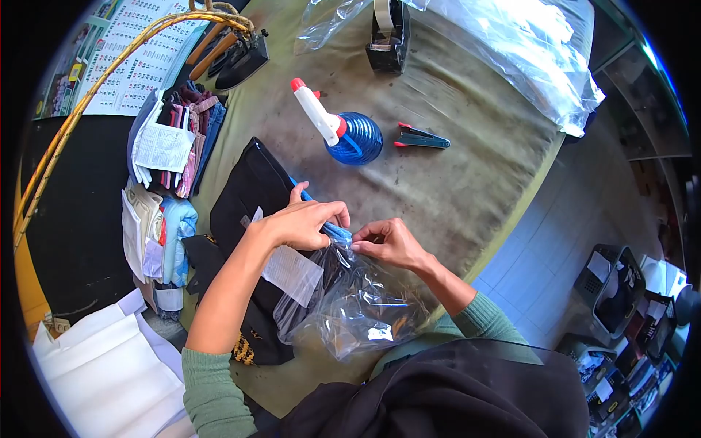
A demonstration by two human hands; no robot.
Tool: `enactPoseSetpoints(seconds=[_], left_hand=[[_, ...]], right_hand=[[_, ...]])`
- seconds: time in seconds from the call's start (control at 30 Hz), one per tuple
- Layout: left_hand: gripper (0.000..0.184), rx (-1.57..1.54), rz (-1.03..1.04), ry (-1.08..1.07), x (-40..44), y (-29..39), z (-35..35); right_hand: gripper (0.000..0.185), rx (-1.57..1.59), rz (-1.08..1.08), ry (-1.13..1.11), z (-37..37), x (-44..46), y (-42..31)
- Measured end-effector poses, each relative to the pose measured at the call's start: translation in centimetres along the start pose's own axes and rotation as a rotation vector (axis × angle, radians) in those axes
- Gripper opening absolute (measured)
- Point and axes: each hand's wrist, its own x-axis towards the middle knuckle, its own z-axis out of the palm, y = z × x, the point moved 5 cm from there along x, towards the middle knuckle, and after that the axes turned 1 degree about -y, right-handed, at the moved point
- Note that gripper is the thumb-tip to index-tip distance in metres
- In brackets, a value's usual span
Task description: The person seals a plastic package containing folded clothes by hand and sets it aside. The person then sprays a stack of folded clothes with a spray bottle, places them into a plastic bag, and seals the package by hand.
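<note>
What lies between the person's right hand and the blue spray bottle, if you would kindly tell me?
Only a bare stretch of green cloth lies between the right hand and the blue spray bottle, as the head view shows.

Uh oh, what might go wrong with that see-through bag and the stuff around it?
1. The clear bag looks thin, so it might tear where the right hand pinches it.
2. The paper slip on the dark clothes could slide or crumple.
3. The spray bottle is just beyond the left hand, so a bump might tip it.
</note>
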Motion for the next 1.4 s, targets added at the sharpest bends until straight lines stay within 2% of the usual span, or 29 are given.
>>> enactPoseSetpoints(seconds=[0.2, 0.3, 0.4, 0.5, 0.6, 0.7, 0.9, 1.0, 1.03, 1.07, 1.13, 1.17, 1.2, 1.23, 1.27, 1.33, 1.4], left_hand=[[0.042, -0.02, 0.03, 0.043, 0.3, -0.4, 0.1], [0.039, -0.006, 0.028, 0.042, 0.5, -0.3, 0.1], [0.035, 0.097, -0.049, -0.042, 0.4, 0.3, -0.2], [0.029, 0.078, -0.054, -0.003, 0.5, 0.2, -0.3], [0.027, 0.09, -0.071, -0.03, 0.3, 0.3, -0.5], [0.025, 0.068, -0.028, 0.038, -0.1, -0.5, -0.4], [0.028, 0.091, 0.037, 0.419, -1.6, -1.9, 0.6], [0.031, -0.036, -0.05, 0.559, -2.9, -2.4, 0.5], [0.031, -0.247, -0.049, 0.664, -3.8, -2.5, 0.2], [0.029, -0.291, -0.044, 0.86, -5.2, -2.4, -0.1], [0.02, -0.326, 0.003, 1.105, -8.2, -3.0, -0.2], [0.014, -0.363, -0.019, 1.154, -9.5, -3.8, 0.7], [0.009, -0.399, -0.042, 1.203, -10.9, -4.8, 2.1], [0.005, -0.258, -0.088, 1.295, -12.3, -5.6, 3.9], [0.006, -0.315, -0.207, 1.257, -13.3, -6.7, 6.3], [0.009, -0.437, -0.353, 1.254, -14.7, -8.9, 12.3], [0.009, -0.473, -0.411, 1.196, -15.2, -9.5, 17.6]], right_hand=[[0.017, -0.199, -0.065, -0.033, 0.0, 0.4, -1.3], [0.016, -0.196, -0.096, -0.019, 0.3, 0.4, -1.2], [0.011, -0.285, -0.275, 0.021, 0.2, 0.7, -0.9], [0.009, -0.41, -0.549, 0.08, 0.3, 1.5, -0.5], [0.009, -0.439, -0.56, 0.08, 0.4, 2.3, -0.1], [0.01, -0.355, -0.585, 0.084, 0.8, 3.2, -0.5], [0.011, -0.278, -0.574, -0.026, 1.1, 4.5, -1.7], [0.01, -0.296, -0.555, -0.108, 0.9, 5.9, -1.7], [0.009, -0.299, -0.56, -0.139, 1.0, 6.6, -1.1], [0.01, -0.268, -0.498, -0.201, 0.9, 7.4, -0.4], [0.013, -0.414, -0.388, -0.256, 0.3, 7.8, -1.4], [0.017, -0.462, -0.376, -0.292, -0.1, 8.1, -1.5], [0.018, -0.439, -0.277, -0.319, -0.4, 8.0, -2.2], [0.017, -0.354, -0.175, -0.303, -0.8, 7.7, -3.3], [0.016, -0.271, -0.07, -0.287, -1.0, 7.3, -3.8], [0.014, -0.436, -0.264, -0.364, -0.6, 6.7, -4.3], [0.013, -0.542, -0.402, -0.4, -0.2, 6.3, -4.4]])
